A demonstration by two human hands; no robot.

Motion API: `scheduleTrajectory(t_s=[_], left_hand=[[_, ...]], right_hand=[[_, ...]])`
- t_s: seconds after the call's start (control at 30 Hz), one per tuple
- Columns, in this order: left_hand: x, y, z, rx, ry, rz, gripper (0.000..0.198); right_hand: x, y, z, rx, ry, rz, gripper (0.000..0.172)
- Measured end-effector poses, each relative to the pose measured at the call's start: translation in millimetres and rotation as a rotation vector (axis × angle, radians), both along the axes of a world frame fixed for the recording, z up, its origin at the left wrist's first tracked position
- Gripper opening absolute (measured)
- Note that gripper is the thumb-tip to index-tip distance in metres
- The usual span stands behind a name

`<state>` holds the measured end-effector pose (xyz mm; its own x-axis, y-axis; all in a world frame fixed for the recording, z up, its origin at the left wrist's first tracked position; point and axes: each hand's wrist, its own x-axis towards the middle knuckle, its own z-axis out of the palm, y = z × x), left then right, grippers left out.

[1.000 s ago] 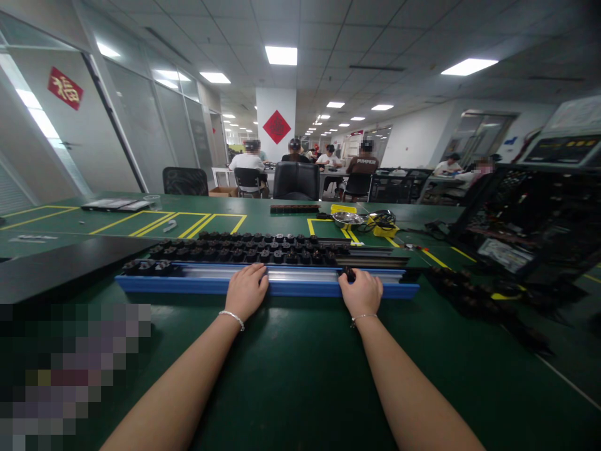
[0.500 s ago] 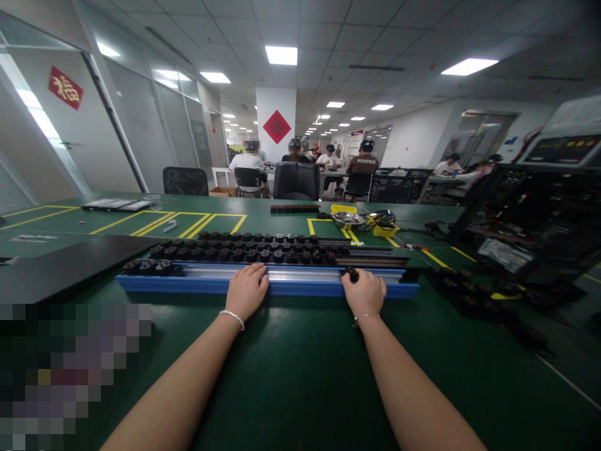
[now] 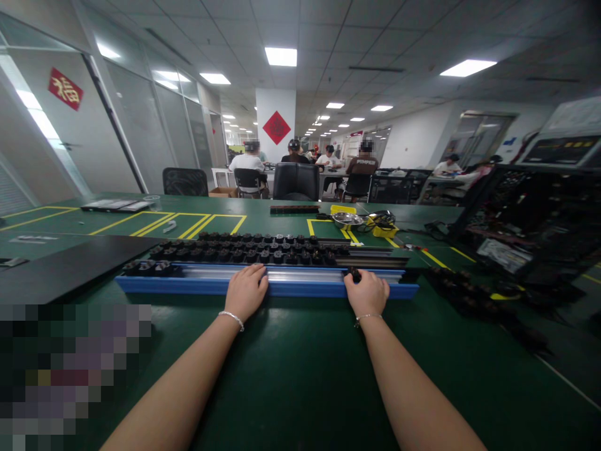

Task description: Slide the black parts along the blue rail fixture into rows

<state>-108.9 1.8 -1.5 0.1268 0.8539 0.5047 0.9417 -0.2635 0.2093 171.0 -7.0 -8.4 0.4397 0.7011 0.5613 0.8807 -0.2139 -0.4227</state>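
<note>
A long blue rail (image 3: 188,285) with a silver channel along its top lies crosswise in front of me. My left hand (image 3: 246,291) grips it near the middle, fingers bent over the far edge. At the rail's right part, my right hand (image 3: 367,293) holds a small black round module (image 3: 353,274) at the channel; the fingertips are partly hidden. Several similar black modules (image 3: 146,267) sit at the rail's left end. Right behind the rail stand rows of black modules (image 3: 244,254) on dark rails.
A dark flat panel (image 3: 84,266) lies at the left of the green table (image 3: 291,376). Toward the back are a metal bowl (image 3: 347,218), a yellow bin (image 3: 382,227) and a dark strip (image 3: 294,209). A dark rack (image 3: 509,207) stands at the right. People sit farther off.
My right hand has shifted slightly to the right along the rail with the black module. My left hand stays in place on the rail.
</note>
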Motion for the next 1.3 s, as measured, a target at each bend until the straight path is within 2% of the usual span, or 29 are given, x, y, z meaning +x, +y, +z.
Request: scheduleTrajectory(t_s=[1.3], left_hand=[[-1,2,-2.8,0.018,0.003,-0.003,0.035]], right_hand=[[17,0,-0.1,-0.016,0.024,-0.069,0.036]])
